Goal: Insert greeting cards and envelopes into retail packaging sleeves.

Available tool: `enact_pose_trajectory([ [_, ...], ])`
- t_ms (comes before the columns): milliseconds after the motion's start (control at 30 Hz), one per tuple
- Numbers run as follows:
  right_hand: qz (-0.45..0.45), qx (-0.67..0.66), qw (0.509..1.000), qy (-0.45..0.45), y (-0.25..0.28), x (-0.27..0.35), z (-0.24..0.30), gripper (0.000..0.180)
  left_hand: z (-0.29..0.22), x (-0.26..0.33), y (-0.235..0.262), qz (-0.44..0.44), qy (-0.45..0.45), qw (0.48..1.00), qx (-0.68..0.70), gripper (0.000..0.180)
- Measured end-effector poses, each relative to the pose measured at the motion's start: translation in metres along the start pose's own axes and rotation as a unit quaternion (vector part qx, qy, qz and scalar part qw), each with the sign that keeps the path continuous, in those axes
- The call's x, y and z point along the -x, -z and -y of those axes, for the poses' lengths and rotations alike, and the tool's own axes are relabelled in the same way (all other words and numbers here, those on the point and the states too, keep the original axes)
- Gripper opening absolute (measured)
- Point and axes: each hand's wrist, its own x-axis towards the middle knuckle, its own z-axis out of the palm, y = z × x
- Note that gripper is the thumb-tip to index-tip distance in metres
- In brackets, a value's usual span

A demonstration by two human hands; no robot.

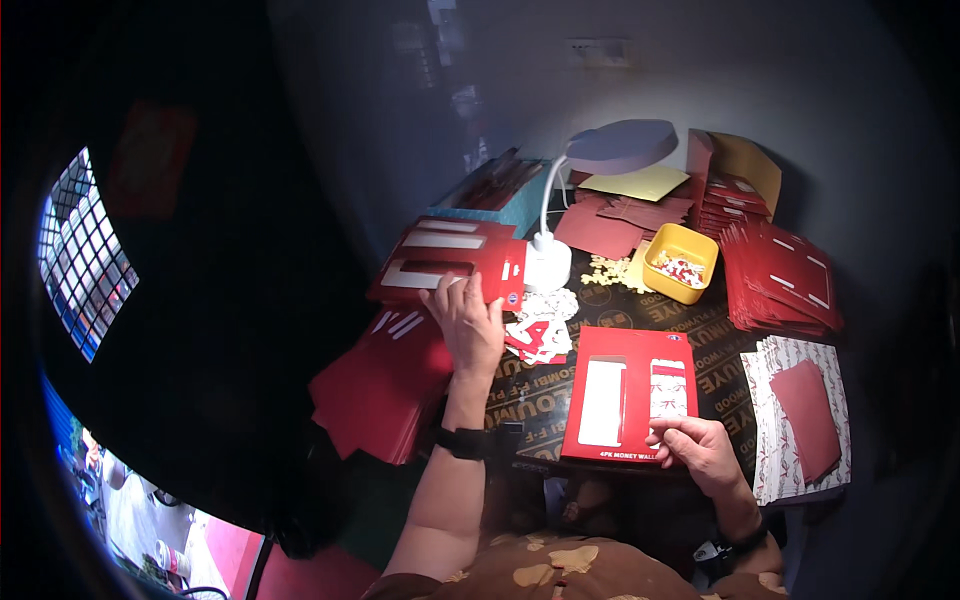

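A red cardboard package (594,338) with two cut-out windows lies in front of me at the table's near edge. White shows through one window, a white-and-red patterned paper (669,385) through the other. My right hand (700,455) pinches this package near its lower right corner, thumb and fingers pressed together. Farther left, my left hand (467,318) lies with fingers stretched over the near edge of a stack of red windowed packages (415,268). Under its wrist side is a pile of red card sheets (380,385). Small red and white cut-outs (542,338) sit beside this hand.
A white desk lamp (547,262) stands mid-table. Behind it are a teal box (515,200) and red cards (600,225). A yellow bin (664,282) holds small pieces. To the right are stacked red packages (780,275) and patterned sheets (830,400) under a red envelope (805,420).
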Motion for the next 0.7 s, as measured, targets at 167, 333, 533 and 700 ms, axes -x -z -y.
enact_pose_trajectory([
  [167, 0.014, 0.008, 1.0, 0.003, -0.002, -0.003, -0.001, 0.027, 0.011, -0.001, 0.0, -0.003, 0.044, 0.996, -0.074, 0.026],
  [333, 0.018, -0.014, 1.0, -0.003, 0.003, 0.001, -0.01, 0.028, 0.015, 0.001, -0.013, 0.022, 0.125, 0.992, -0.016, 0.019],
  [533, 0.025, -0.026, 0.999, -0.018, 0.001, 0.001, -0.011, 0.027, 0.02, 0.007, -0.029, 0.021, 0.098, 0.995, 0.014, 0.018],
  [700, 0.013, -0.035, 0.999, -0.016, 0.0, 0.003, -0.008, 0.026, 0.015, 0.012, -0.029, 0.08, 0.097, 0.991, 0.035, 0.02],
])
